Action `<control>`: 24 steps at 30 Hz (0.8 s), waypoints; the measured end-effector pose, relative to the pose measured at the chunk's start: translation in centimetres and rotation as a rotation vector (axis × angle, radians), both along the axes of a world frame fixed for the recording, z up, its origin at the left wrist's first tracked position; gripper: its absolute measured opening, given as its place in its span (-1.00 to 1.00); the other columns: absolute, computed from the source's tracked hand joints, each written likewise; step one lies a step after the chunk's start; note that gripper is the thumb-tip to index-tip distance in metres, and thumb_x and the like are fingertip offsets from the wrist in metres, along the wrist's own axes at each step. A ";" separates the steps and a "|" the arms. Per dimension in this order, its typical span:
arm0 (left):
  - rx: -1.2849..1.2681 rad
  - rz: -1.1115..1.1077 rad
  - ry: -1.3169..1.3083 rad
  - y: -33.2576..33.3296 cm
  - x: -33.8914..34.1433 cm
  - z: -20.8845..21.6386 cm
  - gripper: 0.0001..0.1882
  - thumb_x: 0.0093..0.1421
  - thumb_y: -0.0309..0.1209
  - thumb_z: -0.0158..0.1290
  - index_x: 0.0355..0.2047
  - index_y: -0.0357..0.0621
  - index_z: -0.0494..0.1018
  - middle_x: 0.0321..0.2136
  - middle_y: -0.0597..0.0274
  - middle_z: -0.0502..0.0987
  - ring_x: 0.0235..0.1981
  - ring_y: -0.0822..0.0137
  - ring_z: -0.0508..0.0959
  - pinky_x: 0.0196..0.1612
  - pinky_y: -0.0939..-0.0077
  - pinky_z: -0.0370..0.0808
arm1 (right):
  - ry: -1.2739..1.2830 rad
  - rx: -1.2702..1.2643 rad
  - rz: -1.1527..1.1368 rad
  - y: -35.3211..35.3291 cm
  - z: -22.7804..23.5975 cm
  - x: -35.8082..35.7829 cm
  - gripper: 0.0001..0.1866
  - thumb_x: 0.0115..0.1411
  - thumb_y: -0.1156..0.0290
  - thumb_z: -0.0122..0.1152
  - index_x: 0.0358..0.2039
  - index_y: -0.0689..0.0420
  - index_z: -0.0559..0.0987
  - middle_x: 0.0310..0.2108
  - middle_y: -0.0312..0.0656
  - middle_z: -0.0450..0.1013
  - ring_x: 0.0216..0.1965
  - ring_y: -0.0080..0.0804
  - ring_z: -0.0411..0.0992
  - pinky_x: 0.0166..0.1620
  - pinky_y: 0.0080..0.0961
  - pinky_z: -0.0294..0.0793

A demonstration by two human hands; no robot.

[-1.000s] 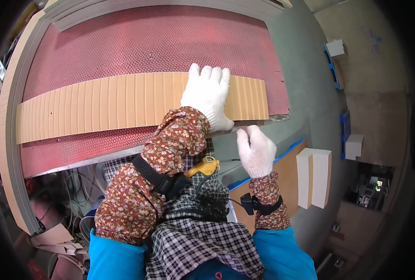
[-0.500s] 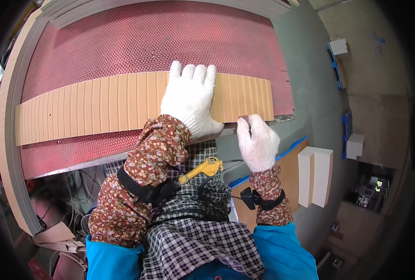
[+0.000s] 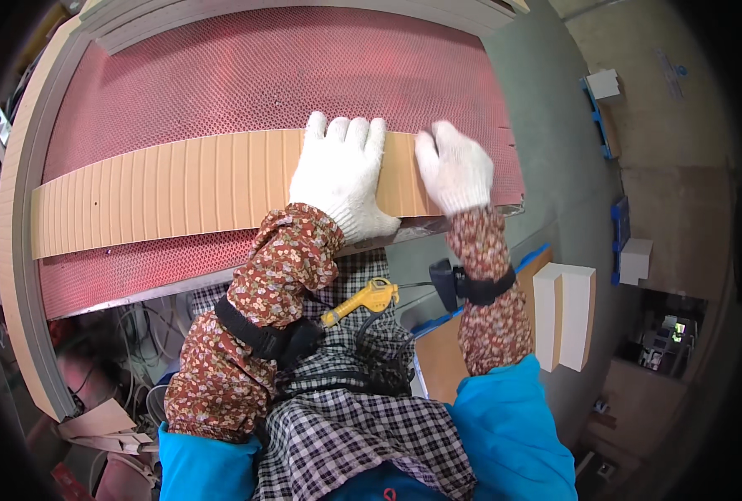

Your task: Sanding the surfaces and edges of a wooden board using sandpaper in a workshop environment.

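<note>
A long tan board with ridges across it (image 3: 196, 184) lies over a red perforated work surface (image 3: 221, 83). Both my hands wear white knitted gloves. My left hand (image 3: 338, 179) is open, its palm flat on the board right of the middle, with the fingertips past the far edge. At the board's right end, my right hand (image 3: 457, 167) is closed, fingers curled and pressed together near the far edge. Whatever it pinches is hidden now; the motion blurs it slightly. A yellow air blow gun (image 3: 371, 299) hangs at my lap in front of the checked apron.
Tan and grey layered strips (image 3: 25, 209) border the surface at left and far side. To the right, white-sided blocks (image 3: 565, 317) stand on a brown panel (image 3: 450, 355). Further right are blue pallets (image 3: 620, 225). Cables and scraps (image 3: 108, 422) lie at lower left.
My right hand has moved away from me, from the board's near edge to its far edge at the right end. A small brown piece at its fingertips is now hidden. My left hand stays put.
</note>
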State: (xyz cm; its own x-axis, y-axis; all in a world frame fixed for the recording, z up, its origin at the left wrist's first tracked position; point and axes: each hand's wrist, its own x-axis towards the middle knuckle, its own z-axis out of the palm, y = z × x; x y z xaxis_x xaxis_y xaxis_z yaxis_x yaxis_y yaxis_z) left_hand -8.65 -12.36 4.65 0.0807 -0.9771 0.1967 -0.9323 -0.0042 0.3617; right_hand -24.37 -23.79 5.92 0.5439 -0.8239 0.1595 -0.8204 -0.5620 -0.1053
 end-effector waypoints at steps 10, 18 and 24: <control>0.019 -0.004 0.039 0.1 -0.1 0.2 0.17 -0.19 0.11 0.34 0.32 -0.48 0.31 0.08 -0.14 0.50 0.21 -0.07 0.47 0.45 -0.05 0.17 | -0.156 0.000 0.040 7.8 0.6 -4.8 -0.86 0.34 0.34 0.30 -0.31 0.11 0.61 -0.41 -0.04 0.63 -0.39 -0.10 0.65 -0.35 -0.23 0.60; 0.033 -0.027 0.016 -0.4 -0.2 0.6 0.21 -0.24 0.11 0.35 0.34 -0.46 0.29 0.11 -0.13 0.49 0.22 -0.05 0.47 0.45 -0.03 0.17 | 0.038 0.010 0.011 -2.6 0.4 0.8 -0.65 0.44 0.11 0.09 -0.25 0.15 0.62 -0.37 0.04 0.65 -0.27 0.11 0.66 -0.12 0.06 0.62; 0.041 0.006 -0.026 0.1 0.1 -0.1 0.20 -0.23 0.12 0.34 0.33 -0.45 0.28 0.09 -0.12 0.49 0.22 -0.06 0.47 0.45 -0.04 0.16 | -0.065 0.001 0.003 3.1 -0.1 -1.4 -0.71 0.43 0.17 0.14 -0.25 0.14 0.62 -0.38 0.01 0.64 -0.33 0.05 0.66 -0.21 -0.01 0.63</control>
State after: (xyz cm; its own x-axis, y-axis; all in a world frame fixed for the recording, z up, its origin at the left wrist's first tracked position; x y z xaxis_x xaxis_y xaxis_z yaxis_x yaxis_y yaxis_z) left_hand -8.54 -12.29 4.55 0.0822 -0.9839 0.1589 -0.9413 -0.0243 0.3368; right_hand -25.80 -20.66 5.81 0.5348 -0.8226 0.1933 -0.8103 -0.5641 -0.1586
